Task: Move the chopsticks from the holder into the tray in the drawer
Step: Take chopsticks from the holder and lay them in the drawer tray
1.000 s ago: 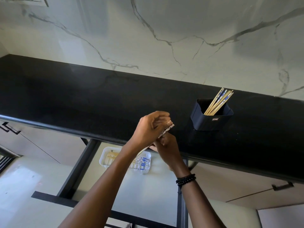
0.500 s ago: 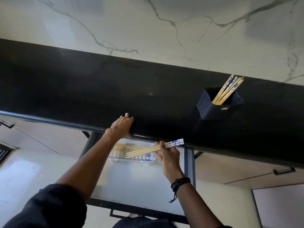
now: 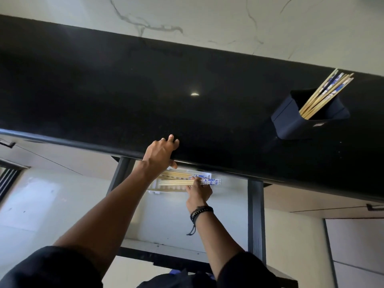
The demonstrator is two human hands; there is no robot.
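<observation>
A dark blue holder stands on the black counter at the right, with several wooden chopsticks leaning out of it. My right hand grips a bundle of chopsticks with blue-patterned ends, held level just over the white tray in the open drawer. More chopsticks lie in the tray, partly hidden under the counter edge. My left hand rests on the counter's front edge, fingers spread on top, holding nothing.
The black counter overhangs the back of the open drawer. The drawer's black frame runs along its right side. A marble wall rises behind. Closed cabinet fronts with black handles flank the drawer.
My hands parted: the left went to the counter edge, and the right carried the chopstick bundle down and forward over the tray. The camera tipped further down.
</observation>
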